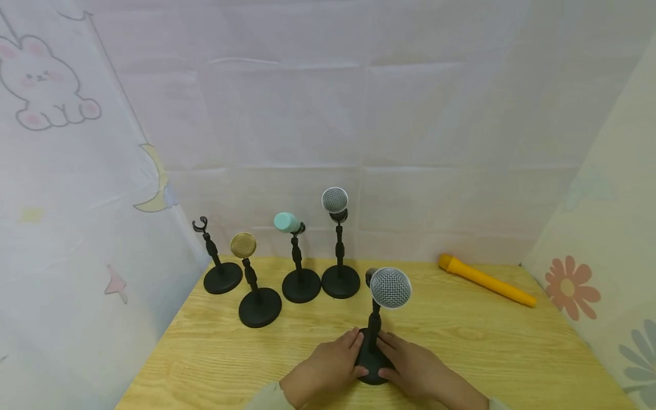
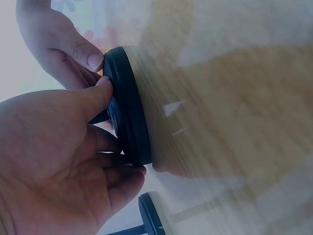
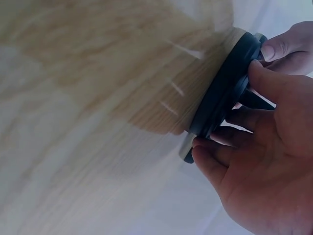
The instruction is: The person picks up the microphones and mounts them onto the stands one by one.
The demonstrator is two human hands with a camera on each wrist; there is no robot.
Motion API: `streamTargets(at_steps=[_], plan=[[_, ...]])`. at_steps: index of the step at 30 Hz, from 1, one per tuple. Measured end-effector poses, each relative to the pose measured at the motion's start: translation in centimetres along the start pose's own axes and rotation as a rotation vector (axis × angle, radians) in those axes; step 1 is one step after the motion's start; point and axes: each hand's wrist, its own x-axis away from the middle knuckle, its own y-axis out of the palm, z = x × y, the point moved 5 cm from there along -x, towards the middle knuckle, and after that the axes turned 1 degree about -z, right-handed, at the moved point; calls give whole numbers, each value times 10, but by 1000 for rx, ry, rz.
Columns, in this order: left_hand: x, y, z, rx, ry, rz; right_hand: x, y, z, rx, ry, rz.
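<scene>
A black desktop microphone stand (image 1: 374,322) with a round base stands near the front of the table, bearing a microphone with a silver mesh head (image 1: 391,288). My left hand (image 1: 335,360) grips the left side of the round base (image 2: 128,105), thumb on top and fingers round the edge. From the right, my right hand (image 1: 414,364) holds the same base (image 3: 222,88) in much the same way. Both wrist views show the base's rim close over the wooden tabletop. The microphone head is outside both wrist views.
Behind to the left stand an empty stand (image 1: 221,276) and stands holding a gold-headed microphone (image 1: 243,245), a mint one (image 1: 287,222) and a silver-headed one (image 1: 335,200). An orange microphone (image 1: 487,280) lies at the back right of the table (image 1: 461,330). Printed cloth walls enclose three sides.
</scene>
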Motion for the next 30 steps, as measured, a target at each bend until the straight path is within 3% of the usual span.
streamTargets(at_steps=[11,17,30], plan=[[-15,2,-7,-51,11,5,-10,-5,7,-38,30,6],[-23,2,-11,-20,0,-9,-17,-3,16,-45,37,8],[-43,-6,-12,-60,-15,42,-30,-14,29,-128,65,21]])
